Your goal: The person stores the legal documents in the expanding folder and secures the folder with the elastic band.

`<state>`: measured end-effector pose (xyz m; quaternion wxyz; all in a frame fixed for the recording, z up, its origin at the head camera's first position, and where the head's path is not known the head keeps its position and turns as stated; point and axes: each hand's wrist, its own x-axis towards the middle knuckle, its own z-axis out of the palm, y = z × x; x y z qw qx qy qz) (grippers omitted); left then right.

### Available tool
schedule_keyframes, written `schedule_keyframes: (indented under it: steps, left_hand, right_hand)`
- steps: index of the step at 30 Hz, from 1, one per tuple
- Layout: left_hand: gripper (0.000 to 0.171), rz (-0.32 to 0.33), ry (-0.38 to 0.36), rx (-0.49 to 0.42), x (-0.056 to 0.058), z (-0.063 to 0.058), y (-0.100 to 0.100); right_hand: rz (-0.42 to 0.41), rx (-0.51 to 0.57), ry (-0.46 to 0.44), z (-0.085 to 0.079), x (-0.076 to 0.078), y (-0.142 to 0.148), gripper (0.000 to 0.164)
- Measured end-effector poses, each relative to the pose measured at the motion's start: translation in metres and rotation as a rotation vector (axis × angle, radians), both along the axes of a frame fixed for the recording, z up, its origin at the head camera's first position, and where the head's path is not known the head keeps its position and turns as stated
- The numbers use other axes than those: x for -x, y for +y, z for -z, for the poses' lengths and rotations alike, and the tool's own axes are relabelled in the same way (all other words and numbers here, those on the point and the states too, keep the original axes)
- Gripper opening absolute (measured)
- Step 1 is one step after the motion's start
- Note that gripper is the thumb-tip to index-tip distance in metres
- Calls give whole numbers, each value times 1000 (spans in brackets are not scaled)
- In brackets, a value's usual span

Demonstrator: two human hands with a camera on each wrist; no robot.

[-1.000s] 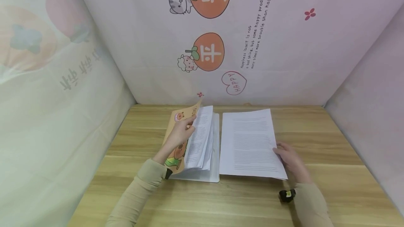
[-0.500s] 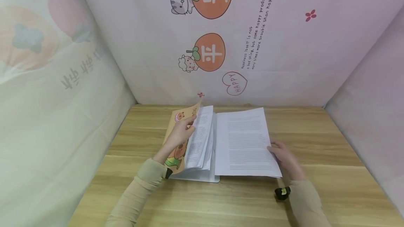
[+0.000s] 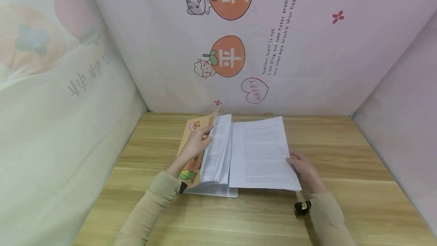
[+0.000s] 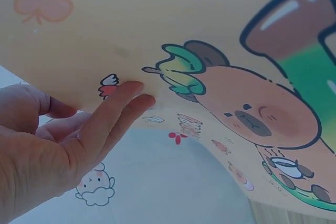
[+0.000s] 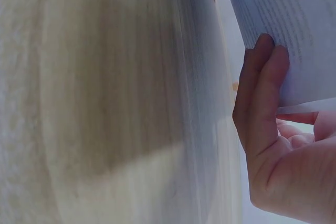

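A folder with an orange cartoon cover (image 3: 201,121) lies partly opened left of centre in the head view. White printed sheets (image 3: 216,155) stand fanned inside it, over its whitish back (image 3: 211,190). My left hand (image 3: 195,143) holds the cover's raised edge; in the left wrist view, the fingers of the left hand (image 4: 68,135) lie along the printed outside. Beside the folder, my right hand (image 3: 305,168) pinches the right edge of some printed paper (image 3: 263,155). This paper is raised off the table on that side, and its left edge overlaps the folder's right part.
The wooden table (image 3: 345,200) ends at a back wall of printed white cloth (image 3: 300,94). More cloth hangs as a left wall (image 3: 112,124) and a right wall (image 3: 403,117). A small black device (image 3: 302,208) sits at the right wrist.
My right hand has brought the printed paper leftward, from beside the folder to over its right edge. The left hand and the cover have stayed in place.
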<state>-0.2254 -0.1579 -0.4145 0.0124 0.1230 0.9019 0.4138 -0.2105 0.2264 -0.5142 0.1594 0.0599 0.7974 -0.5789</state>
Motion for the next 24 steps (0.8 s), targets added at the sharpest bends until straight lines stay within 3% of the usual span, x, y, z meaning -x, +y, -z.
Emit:
schedule_keyframes:
  steps: [24]
  left_hand:
    - [52, -2, -14, -1, 0, -1, 1]
  right_hand:
    - [-16, -97, 1, -8, 6, -20, 48]
